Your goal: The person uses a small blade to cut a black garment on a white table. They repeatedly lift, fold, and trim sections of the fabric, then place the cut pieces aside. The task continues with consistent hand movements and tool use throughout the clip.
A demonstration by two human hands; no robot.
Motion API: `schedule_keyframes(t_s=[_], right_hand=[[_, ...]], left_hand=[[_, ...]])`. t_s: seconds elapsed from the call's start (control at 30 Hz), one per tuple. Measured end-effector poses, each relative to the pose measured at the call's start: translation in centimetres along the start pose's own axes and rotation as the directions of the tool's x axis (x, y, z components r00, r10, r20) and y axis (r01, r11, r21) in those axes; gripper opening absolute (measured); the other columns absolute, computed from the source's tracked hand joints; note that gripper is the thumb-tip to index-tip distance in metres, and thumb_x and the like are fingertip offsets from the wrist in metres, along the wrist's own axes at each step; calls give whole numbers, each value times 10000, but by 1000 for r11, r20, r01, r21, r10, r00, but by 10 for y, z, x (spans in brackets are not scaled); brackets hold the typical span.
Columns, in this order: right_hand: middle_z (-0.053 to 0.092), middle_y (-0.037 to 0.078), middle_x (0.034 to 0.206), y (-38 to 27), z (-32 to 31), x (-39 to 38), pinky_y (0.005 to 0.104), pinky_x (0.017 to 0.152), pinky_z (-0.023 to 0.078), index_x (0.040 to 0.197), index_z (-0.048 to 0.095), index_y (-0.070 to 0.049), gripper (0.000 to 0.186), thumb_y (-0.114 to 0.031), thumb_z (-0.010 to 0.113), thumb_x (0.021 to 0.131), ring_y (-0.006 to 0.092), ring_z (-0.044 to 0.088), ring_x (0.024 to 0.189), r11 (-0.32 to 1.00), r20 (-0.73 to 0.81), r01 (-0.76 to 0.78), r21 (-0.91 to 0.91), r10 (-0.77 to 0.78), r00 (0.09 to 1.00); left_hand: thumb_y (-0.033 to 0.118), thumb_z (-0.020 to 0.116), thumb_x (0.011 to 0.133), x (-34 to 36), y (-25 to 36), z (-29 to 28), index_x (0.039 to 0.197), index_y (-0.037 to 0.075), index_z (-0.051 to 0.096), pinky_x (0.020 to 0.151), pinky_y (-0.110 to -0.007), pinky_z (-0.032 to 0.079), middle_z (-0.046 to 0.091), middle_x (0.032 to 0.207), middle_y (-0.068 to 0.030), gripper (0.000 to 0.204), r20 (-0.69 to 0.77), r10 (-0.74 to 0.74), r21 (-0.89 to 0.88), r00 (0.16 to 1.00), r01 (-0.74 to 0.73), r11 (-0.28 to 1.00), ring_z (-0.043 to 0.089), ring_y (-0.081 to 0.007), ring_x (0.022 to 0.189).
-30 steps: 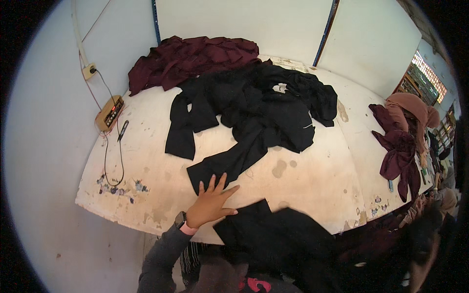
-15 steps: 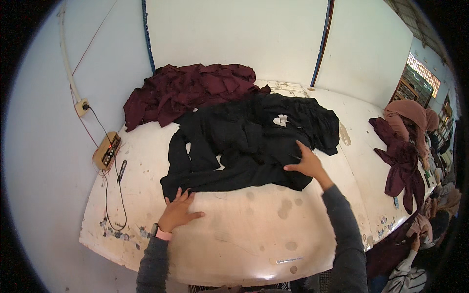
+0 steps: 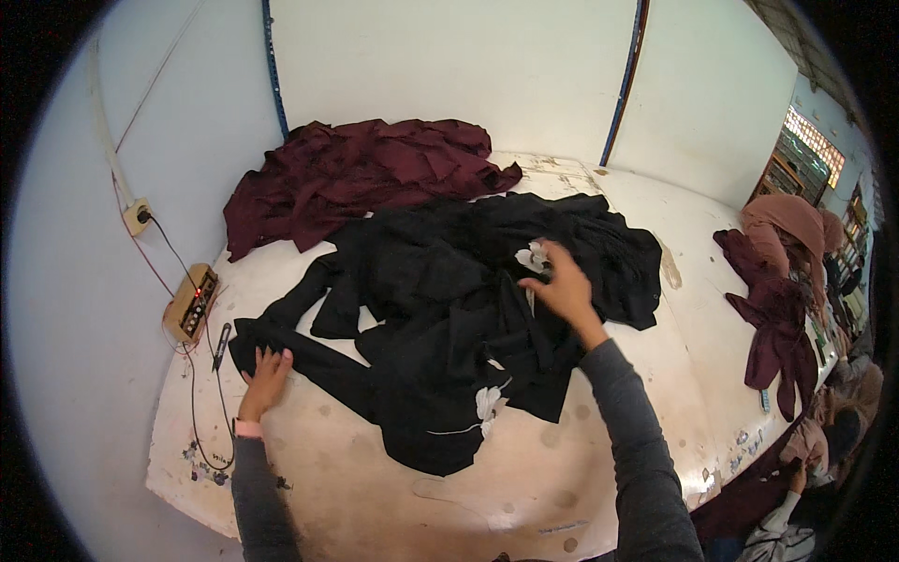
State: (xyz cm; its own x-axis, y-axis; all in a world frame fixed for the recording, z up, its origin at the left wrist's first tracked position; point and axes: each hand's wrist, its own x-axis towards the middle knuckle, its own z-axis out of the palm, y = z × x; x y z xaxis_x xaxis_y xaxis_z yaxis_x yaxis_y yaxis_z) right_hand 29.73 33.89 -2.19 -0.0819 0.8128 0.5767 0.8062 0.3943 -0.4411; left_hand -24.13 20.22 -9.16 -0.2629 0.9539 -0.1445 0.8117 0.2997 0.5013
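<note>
A worn white table is carrying a black garment lying under the fingers of both hands, a maroon cloth heap lying beyond them, and a small wooden box sitting left of the left fingers.

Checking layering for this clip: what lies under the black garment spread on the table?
Under the black garment only the stained white table shows around its edges. Both hands, left and right, rest on top. Anything beneath its middle is covered.
</note>
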Motion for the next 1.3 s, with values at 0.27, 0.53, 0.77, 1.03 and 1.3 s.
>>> schedule_keyframes(t_s=[0.27, 0.53, 0.77, 1.03, 1.3], right_hand=[[745, 213, 1024, 43, 76, -49, 442, 842, 577, 1146, 738, -30, 399, -201, 780, 788, 372, 730, 949, 982, 148, -166, 87, 152, 977], [720, 125, 1224, -145, -26, -102, 339, 1016, 491, 1281, 669, -1, 449, -219, 785, 906, 203, 668, 1119, 622, 716, -404, 671, -402, 570], [564, 242, 1410, -61, -56, -117, 472, 884, 578, 1539, 353, -137, 959, -380, 849, 755, 408, 648, 1166, 982, 122, -99, -164, 120, 985], [664, 204, 784, -125, -78, -184, 371, 665, 492, 990, 682, 54, 327, -163, 837, 800, 208, 599, 659, 889, 491, -129, 438, -117, 863], [716, 224, 937, -100, -122, -165, 417, 779, 545, 1055, 707, 0, 265, -114, 769, 824, 382, 706, 864, 971, 283, -64, 230, -4, 959]], left_hand=[[539, 779, 823, -108, 138, 33, 1634, 122, 142, 1182, -702, 130, 77, 1690, -245, 1112, -78, 579, -166, 812, -583, 795, 147, -434, 1553], [79, 757, 703, -100, 116, 43, 1328, 243, 635, 968, -469, 523, 620, 1365, -115, 658, -89, 637, 151, 765, -622, 768, 642, -342, 1183], [25, 681, 766, -59, 26, 1, 1222, 183, 710, 946, -482, 482, 664, 1293, -96, 483, -413, 635, 660, 653, -265, 703, 622, -328, 1158], [200, 684, 925, -161, 144, 32, 1138, 90, 675, 786, -391, 528, 667, 1023, -124, 240, -357, 508, 94, 784, -511, 854, 678, -309, 929], [276, 613, 1033, -147, 87, -40, 948, 97, 627, 727, -304, 541, 685, 945, -60, 198, -513, 88, -850, 854, -519, 85, 691, -175, 850]])
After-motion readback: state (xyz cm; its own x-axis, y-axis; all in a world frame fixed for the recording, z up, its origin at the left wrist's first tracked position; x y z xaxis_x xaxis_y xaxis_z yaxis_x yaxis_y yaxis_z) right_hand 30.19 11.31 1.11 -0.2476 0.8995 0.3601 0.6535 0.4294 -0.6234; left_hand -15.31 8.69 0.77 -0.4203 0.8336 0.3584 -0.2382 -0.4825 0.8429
